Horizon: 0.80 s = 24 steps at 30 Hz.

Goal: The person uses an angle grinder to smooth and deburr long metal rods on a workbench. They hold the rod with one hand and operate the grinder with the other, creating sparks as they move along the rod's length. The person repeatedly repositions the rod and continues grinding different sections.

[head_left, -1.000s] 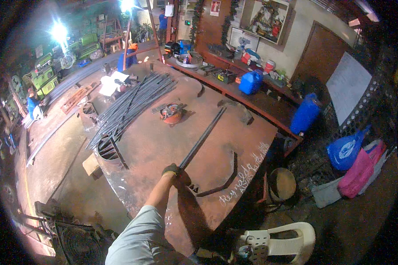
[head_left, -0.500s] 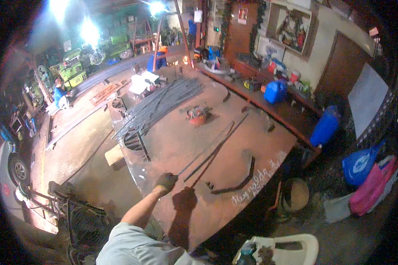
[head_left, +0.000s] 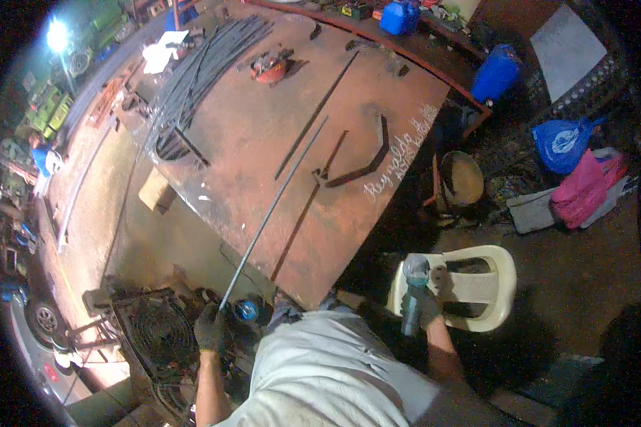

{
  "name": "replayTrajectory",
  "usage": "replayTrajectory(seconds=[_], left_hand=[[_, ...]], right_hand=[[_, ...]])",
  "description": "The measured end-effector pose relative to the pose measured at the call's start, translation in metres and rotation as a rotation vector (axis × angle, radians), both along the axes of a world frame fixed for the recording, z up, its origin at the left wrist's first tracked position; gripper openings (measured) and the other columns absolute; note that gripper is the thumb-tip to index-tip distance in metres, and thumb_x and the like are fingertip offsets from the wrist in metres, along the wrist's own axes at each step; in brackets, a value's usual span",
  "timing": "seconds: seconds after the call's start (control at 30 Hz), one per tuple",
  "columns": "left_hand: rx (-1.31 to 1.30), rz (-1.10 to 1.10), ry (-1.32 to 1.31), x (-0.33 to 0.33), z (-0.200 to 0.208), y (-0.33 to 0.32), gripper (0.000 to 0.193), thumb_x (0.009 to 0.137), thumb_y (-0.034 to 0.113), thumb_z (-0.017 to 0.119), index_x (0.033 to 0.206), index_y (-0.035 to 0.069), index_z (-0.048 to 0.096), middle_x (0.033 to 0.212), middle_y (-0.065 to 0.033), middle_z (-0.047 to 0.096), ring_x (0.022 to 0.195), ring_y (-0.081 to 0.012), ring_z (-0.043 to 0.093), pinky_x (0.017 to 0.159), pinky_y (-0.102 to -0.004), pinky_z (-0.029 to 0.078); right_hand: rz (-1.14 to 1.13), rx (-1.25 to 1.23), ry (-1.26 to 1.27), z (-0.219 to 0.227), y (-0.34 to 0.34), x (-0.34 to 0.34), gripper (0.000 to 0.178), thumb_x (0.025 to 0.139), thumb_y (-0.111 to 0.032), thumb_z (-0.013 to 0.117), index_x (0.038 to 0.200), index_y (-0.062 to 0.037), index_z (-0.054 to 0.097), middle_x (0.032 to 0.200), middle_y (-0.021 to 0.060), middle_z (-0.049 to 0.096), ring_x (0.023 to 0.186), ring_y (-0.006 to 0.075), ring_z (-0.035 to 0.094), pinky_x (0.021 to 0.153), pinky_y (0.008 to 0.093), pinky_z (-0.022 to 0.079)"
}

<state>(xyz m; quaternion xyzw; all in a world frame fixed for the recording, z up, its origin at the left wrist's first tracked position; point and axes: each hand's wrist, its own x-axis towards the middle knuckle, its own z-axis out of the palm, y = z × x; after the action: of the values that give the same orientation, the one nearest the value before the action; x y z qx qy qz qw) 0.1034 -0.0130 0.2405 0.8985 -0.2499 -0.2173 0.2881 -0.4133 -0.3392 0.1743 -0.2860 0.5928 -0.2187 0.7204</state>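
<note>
My gloved left hand [head_left: 209, 329] is closed around the near end of a long thin ribbed steel bar [head_left: 274, 203]. The bar slants up and away over the metal-topped table [head_left: 228, 192]. On the right, my gloved right hand [head_left: 427, 307] grips what looks like a teal angle grinder [head_left: 411, 324], held beside a cream plastic chair [head_left: 504, 285]. A second dark bar [head_left: 317, 114] lies flat on the table. Near it are a bent dark flat bar [head_left: 381, 153] and a short hammer-like tool [head_left: 332, 155].
Farther along the table lie a bundle of thin bars [head_left: 199, 67] and an orange-red tool [head_left: 268, 67]. A coiled dark machine part [head_left: 153, 331] stands at the lower left. Right of the table are a round bucket-like container [head_left: 463, 178] and blue and pink bags [head_left: 584, 188].
My view has tipped down. My left hand has drawn back toward me with one bar lifted off the table. My right hand has come into view, holding the grinder by the chair.
</note>
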Motion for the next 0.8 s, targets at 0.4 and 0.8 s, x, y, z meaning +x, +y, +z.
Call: replayTrajectory(seconds=[0.4, 0.8], left_hand=[[0.262, -0.231, 0.123, -0.043, 0.029, 0.057, 0.039, 0.094, 0.043, 0.064, 0.120, 0.016, 0.077, 0.103, -0.0186, 0.075, 0.094, -0.0382, 0.074, 0.087, -0.0452, 0.057], [0.233, -0.102, 0.044, -0.063, 0.061, 0.152, 0.031, 0.089, 0.028, 0.071, 0.113, 0.009, 0.078, 0.101, -0.0188, 0.077, 0.093, -0.0374, 0.074, 0.085, -0.0449, 0.057]], right_hand=[[0.025, 0.062, 0.036, 0.093, 0.031, 0.068, 0.026, 0.091, -0.027, 0.073, 0.109, -0.0128, 0.061, 0.080, 0.0096, 0.068, 0.063, 0.0275, 0.068, 0.059, 0.0445, 0.061], [0.199, 0.008, -0.062, 0.080, -0.030, 0.101, 0.035, 0.085, -0.031, 0.078, 0.105, -0.0078, 0.062, 0.079, 0.0109, 0.068, 0.064, 0.0263, 0.068, 0.059, 0.0435, 0.061]])
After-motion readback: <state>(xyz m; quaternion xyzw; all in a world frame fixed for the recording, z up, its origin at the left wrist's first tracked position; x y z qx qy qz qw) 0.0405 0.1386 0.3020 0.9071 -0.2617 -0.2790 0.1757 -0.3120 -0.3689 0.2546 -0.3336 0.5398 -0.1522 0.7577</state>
